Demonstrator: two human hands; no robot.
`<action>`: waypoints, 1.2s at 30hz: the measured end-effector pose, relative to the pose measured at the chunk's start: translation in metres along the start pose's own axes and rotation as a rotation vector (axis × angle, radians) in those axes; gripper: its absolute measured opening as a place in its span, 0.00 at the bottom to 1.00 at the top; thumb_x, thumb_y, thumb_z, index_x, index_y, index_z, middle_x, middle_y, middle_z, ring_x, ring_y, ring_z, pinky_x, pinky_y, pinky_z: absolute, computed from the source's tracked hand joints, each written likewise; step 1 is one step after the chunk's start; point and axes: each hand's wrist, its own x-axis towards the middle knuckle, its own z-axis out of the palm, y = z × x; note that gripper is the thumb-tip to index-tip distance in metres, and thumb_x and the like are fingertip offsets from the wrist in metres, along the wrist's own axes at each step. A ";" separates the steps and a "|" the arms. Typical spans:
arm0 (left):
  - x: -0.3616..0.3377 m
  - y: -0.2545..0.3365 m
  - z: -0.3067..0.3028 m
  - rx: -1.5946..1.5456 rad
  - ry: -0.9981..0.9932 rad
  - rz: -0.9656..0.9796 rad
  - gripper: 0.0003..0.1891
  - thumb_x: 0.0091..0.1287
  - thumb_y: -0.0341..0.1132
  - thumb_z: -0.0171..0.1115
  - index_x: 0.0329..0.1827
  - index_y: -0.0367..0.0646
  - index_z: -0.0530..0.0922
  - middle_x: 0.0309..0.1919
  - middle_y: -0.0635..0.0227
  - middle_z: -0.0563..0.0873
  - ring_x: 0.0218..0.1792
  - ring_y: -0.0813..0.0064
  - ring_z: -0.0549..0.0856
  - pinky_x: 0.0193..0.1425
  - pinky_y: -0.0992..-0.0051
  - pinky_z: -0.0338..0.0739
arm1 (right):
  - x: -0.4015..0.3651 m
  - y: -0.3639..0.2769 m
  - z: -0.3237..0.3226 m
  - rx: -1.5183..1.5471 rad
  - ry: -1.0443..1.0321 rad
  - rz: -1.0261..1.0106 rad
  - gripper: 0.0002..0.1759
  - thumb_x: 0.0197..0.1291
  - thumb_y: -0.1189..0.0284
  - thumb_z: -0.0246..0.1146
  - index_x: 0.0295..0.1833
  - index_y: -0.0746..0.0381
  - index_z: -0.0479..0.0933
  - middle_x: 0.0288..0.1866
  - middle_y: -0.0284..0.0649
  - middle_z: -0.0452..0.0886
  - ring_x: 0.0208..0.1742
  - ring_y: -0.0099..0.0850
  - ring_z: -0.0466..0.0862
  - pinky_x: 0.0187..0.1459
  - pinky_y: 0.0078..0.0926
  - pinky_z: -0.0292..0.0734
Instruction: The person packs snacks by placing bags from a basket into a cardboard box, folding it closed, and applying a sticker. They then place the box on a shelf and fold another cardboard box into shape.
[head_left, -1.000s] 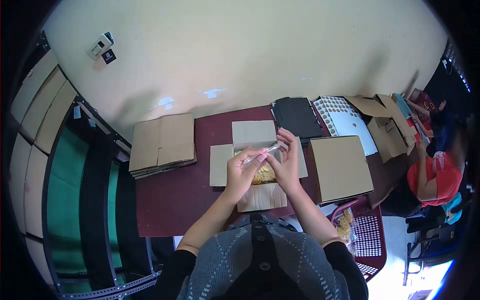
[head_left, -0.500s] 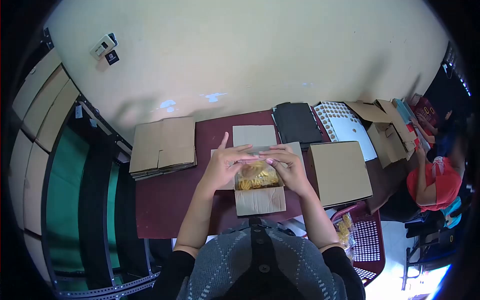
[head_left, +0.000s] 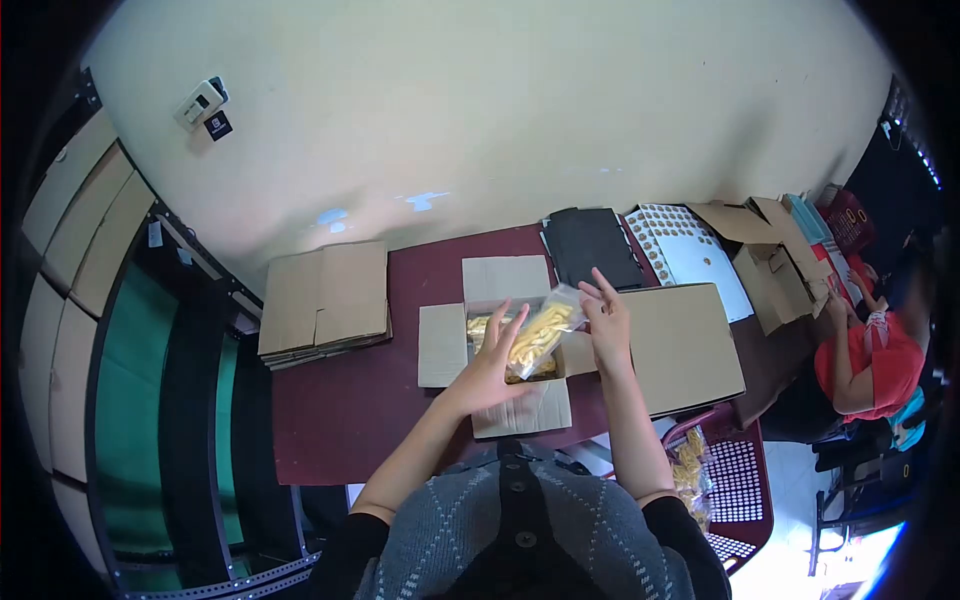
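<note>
A clear plastic bag of yellow snacks (head_left: 541, 338) is tilted over the open cardboard box (head_left: 521, 411). Its upper right corner is pinched by my right hand (head_left: 609, 325), between thumb and fingers, with other fingers raised. My left hand (head_left: 482, 370) is open, thumb and fingers spread, at the bag's lower left and above the near left part of the box. Inside the box, more bagged yellow snacks (head_left: 477, 328) show at the left; my left hand and the held bag cover part of them. The box flaps lie folded outward.
Flattened cardboard (head_left: 327, 295) is stacked at the table's left. A closed box (head_left: 681, 345) stands at the right, with a black folder (head_left: 595, 248) and sticker sheets (head_left: 690, 250) behind. A maroon chair (head_left: 735, 480) holds more snack bags (head_left: 690, 465). A person in red (head_left: 875, 365) works far right.
My hands have moved apart from above the box. The snack bag now shows tilted up from my right hand, while my left hand has dropped lower and spread its fingers.
</note>
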 end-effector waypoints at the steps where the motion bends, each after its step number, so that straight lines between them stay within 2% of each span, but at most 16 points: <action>1: 0.001 -0.009 0.005 -0.033 0.072 -0.008 0.41 0.60 0.39 0.66 0.72 0.46 0.50 0.68 0.51 0.52 0.69 0.52 0.58 0.70 0.59 0.58 | 0.002 0.004 -0.001 0.059 0.014 0.016 0.21 0.65 0.71 0.56 0.61 0.68 0.70 0.52 0.44 0.78 0.38 0.25 0.82 0.36 0.21 0.81; 3: 0.002 -0.039 0.021 -0.306 0.211 -0.102 0.30 0.62 0.36 0.64 0.64 0.41 0.59 0.56 0.51 0.67 0.63 0.57 0.67 0.65 0.62 0.65 | 0.008 0.021 -0.013 0.151 -0.047 0.130 0.19 0.65 0.71 0.56 0.59 0.68 0.70 0.53 0.44 0.78 0.39 0.27 0.83 0.36 0.21 0.81; 7: -0.001 -0.085 0.020 -0.733 0.360 -0.298 0.28 0.63 0.37 0.63 0.62 0.39 0.60 0.52 0.52 0.72 0.60 0.60 0.70 0.64 0.63 0.65 | 0.007 0.036 -0.020 0.085 -0.199 0.290 0.15 0.65 0.71 0.55 0.53 0.70 0.72 0.48 0.42 0.80 0.32 0.28 0.83 0.30 0.20 0.81; 10: -0.005 -0.109 0.021 -0.688 0.196 -0.461 0.29 0.63 0.38 0.64 0.62 0.40 0.60 0.50 0.50 0.73 0.58 0.58 0.73 0.63 0.62 0.65 | 0.006 0.072 -0.025 -0.081 -0.262 0.296 0.14 0.61 0.74 0.59 0.51 0.70 0.73 0.37 0.39 0.82 0.24 0.22 0.82 0.24 0.16 0.78; 12: -0.015 -0.121 0.031 -0.058 0.208 -0.399 0.27 0.64 0.37 0.62 0.63 0.39 0.61 0.59 0.50 0.67 0.61 0.59 0.69 0.65 0.67 0.64 | 0.008 0.098 -0.025 -0.244 -0.209 0.382 0.19 0.56 0.75 0.61 0.53 0.70 0.71 0.37 0.43 0.82 0.29 0.31 0.84 0.30 0.24 0.81; 13: -0.021 -0.135 0.038 0.066 0.255 -0.365 0.31 0.61 0.41 0.63 0.65 0.44 0.61 0.64 0.47 0.61 0.66 0.51 0.61 0.69 0.55 0.55 | 0.009 0.121 -0.027 -0.242 -0.208 0.384 0.19 0.56 0.75 0.61 0.53 0.70 0.71 0.37 0.43 0.82 0.29 0.31 0.84 0.30 0.24 0.81; 15: -0.024 -0.122 0.038 0.210 0.244 -0.534 0.31 0.60 0.43 0.63 0.65 0.47 0.61 0.66 0.48 0.58 0.68 0.49 0.57 0.69 0.47 0.49 | 0.005 0.149 -0.028 -0.886 -0.225 0.045 0.23 0.52 0.76 0.61 0.55 0.71 0.71 0.44 0.51 0.80 0.43 0.43 0.82 0.47 0.34 0.79; 16: -0.025 -0.116 0.037 0.355 0.236 -0.702 0.32 0.60 0.44 0.63 0.66 0.50 0.62 0.67 0.48 0.55 0.70 0.47 0.53 0.68 0.39 0.43 | 0.000 0.150 -0.026 -0.884 -0.222 0.046 0.23 0.52 0.76 0.61 0.55 0.71 0.71 0.44 0.51 0.80 0.43 0.43 0.82 0.47 0.34 0.79; 17: -0.033 -0.137 0.040 0.325 0.305 -0.653 0.32 0.59 0.47 0.61 0.66 0.55 0.62 0.69 0.49 0.52 0.70 0.45 0.49 0.64 0.30 0.35 | -0.007 0.152 -0.021 -0.858 -0.203 -0.024 0.23 0.52 0.75 0.61 0.56 0.70 0.71 0.50 0.55 0.77 0.51 0.47 0.78 0.54 0.36 0.73; 19: -0.035 -0.131 0.028 0.361 0.338 -0.724 0.31 0.59 0.45 0.61 0.65 0.54 0.63 0.69 0.48 0.51 0.71 0.44 0.48 0.64 0.30 0.34 | -0.018 0.152 -0.014 -0.818 -0.252 -0.126 0.22 0.55 0.71 0.60 0.56 0.65 0.74 0.61 0.59 0.67 0.64 0.51 0.67 0.64 0.38 0.64; 24: -0.053 -0.149 0.003 0.286 0.473 -0.917 0.33 0.58 0.43 0.61 0.67 0.54 0.60 0.71 0.47 0.48 0.72 0.43 0.46 0.66 0.31 0.37 | -0.032 0.141 -0.003 -1.078 -0.550 -0.015 0.18 0.59 0.67 0.55 0.54 0.55 0.78 0.63 0.57 0.67 0.59 0.53 0.72 0.61 0.41 0.68; 25: -0.056 -0.148 -0.001 0.283 0.459 -0.960 0.33 0.60 0.40 0.59 0.68 0.50 0.57 0.69 0.46 0.55 0.70 0.44 0.56 0.68 0.40 0.49 | -0.033 0.145 -0.004 -1.117 -0.554 -0.024 0.18 0.60 0.66 0.55 0.54 0.55 0.79 0.63 0.56 0.68 0.58 0.53 0.73 0.60 0.41 0.69; 28: -0.074 -0.170 -0.006 -0.200 0.498 -0.756 0.31 0.62 0.35 0.57 0.68 0.44 0.56 0.63 0.45 0.66 0.64 0.48 0.68 0.67 0.52 0.61 | -0.035 0.146 -0.006 -1.156 -0.561 -0.053 0.18 0.60 0.67 0.54 0.54 0.55 0.79 0.62 0.56 0.70 0.58 0.52 0.74 0.59 0.40 0.69; 29: -0.078 -0.175 -0.001 -0.054 0.535 -0.658 0.30 0.63 0.31 0.56 0.68 0.40 0.55 0.58 0.48 0.74 0.56 0.56 0.77 0.61 0.63 0.69 | -0.035 0.144 -0.007 -1.154 -0.557 -0.073 0.18 0.60 0.69 0.54 0.54 0.57 0.79 0.60 0.56 0.71 0.58 0.51 0.74 0.59 0.40 0.69; 34: -0.063 -0.107 -0.008 -0.367 0.567 -0.531 0.31 0.64 0.31 0.58 0.69 0.41 0.56 0.60 0.54 0.72 0.52 0.66 0.78 0.56 0.66 0.73 | -0.034 0.125 -0.018 -0.931 -0.473 -0.174 0.19 0.57 0.74 0.54 0.55 0.64 0.75 0.57 0.56 0.73 0.58 0.52 0.72 0.60 0.40 0.67; 36: -0.061 -0.096 0.001 -0.404 0.315 -0.455 0.33 0.64 0.34 0.59 0.70 0.41 0.56 0.62 0.52 0.71 0.57 0.63 0.76 0.60 0.64 0.70 | -0.029 0.113 -0.024 -0.887 -0.283 -0.243 0.21 0.57 0.77 0.53 0.58 0.65 0.71 0.55 0.55 0.74 0.56 0.51 0.72 0.60 0.41 0.65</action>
